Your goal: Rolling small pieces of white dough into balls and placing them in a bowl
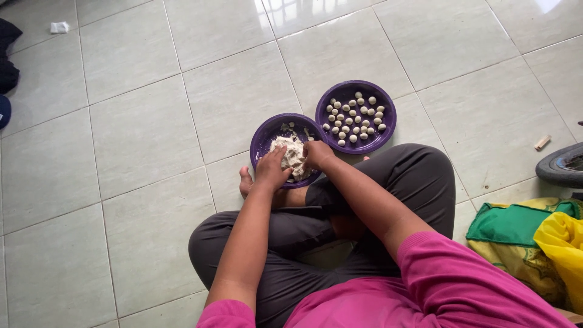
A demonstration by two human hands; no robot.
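I sit cross-legged on a tiled floor. A purple bowl in front of my legs holds a lump of pale dough. My left hand rests on the dough's left side, fingers bent into it. On the dough's right side my right hand is curled, pinching at it. A second purple bowl stands just beyond to the right and holds several small dough balls.
Green and yellow bags lie at my right. A dark wheel pokes in at the right edge, with a small wooden piece near it. Dark cloth and a white scrap lie at the far left.
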